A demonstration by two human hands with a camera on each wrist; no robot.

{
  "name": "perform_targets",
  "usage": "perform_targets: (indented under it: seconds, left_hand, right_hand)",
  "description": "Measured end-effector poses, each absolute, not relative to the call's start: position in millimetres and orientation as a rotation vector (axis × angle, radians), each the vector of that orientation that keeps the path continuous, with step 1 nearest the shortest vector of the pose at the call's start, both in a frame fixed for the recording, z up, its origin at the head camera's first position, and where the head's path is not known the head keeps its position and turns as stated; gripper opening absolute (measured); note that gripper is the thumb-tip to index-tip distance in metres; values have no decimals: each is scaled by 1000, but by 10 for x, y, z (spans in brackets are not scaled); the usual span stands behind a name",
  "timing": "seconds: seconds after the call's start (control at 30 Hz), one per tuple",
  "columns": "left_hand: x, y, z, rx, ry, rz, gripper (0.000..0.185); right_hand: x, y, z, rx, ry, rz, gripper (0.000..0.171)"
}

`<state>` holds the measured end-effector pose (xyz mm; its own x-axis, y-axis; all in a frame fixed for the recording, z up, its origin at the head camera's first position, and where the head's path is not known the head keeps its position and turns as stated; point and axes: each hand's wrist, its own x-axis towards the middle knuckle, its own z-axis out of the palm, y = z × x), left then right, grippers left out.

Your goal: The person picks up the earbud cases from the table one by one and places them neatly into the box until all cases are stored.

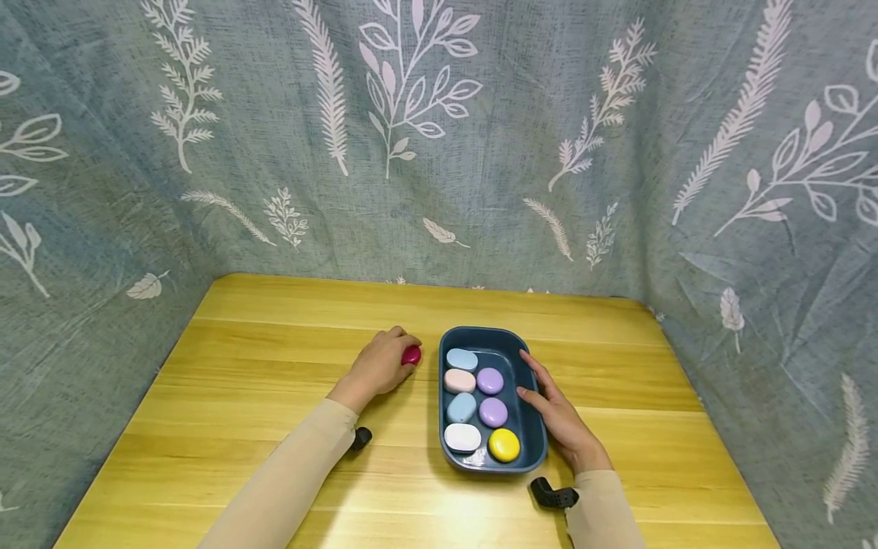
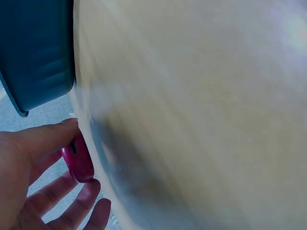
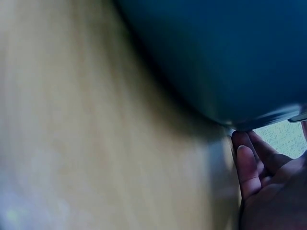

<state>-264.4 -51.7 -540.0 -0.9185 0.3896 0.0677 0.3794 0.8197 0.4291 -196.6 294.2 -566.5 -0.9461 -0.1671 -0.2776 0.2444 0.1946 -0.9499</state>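
Observation:
My left hand (image 1: 384, 362) pinches a glossy magenta rounded piece (image 1: 411, 355) just left of the dark blue bin (image 1: 495, 466). In the left wrist view the same magenta piece (image 2: 81, 160) shows a small dark slot between thumb and fingers. My right hand (image 1: 562, 419) holds the bin's right side, thumb and a finger over the rim. Other fingers (image 3: 248, 167) lie low against the outer wall in the right wrist view. Inside the bin, a left column has blue, pink, blue and white oval pieces (image 1: 463, 438); beside it are two purple pieces (image 1: 493, 412) and a yellow one (image 1: 504, 445).
The bin stands on a wooden table (image 1: 274, 343). Grey-green leaf-print cloth (image 1: 480, 213) hangs behind the table and along both sides. Black wrist-worn devices (image 1: 554, 496) sit close to the tabletop at both wrists.

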Motion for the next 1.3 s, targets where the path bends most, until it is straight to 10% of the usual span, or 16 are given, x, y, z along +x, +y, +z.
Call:
perform_targets:
  seconds: [1.3]
  left_hand:
    - [-2550,-394,-4961,781,2999,660,40]
  right_hand:
    - [-1965,2967,-5675,75,2162,-1812,63]
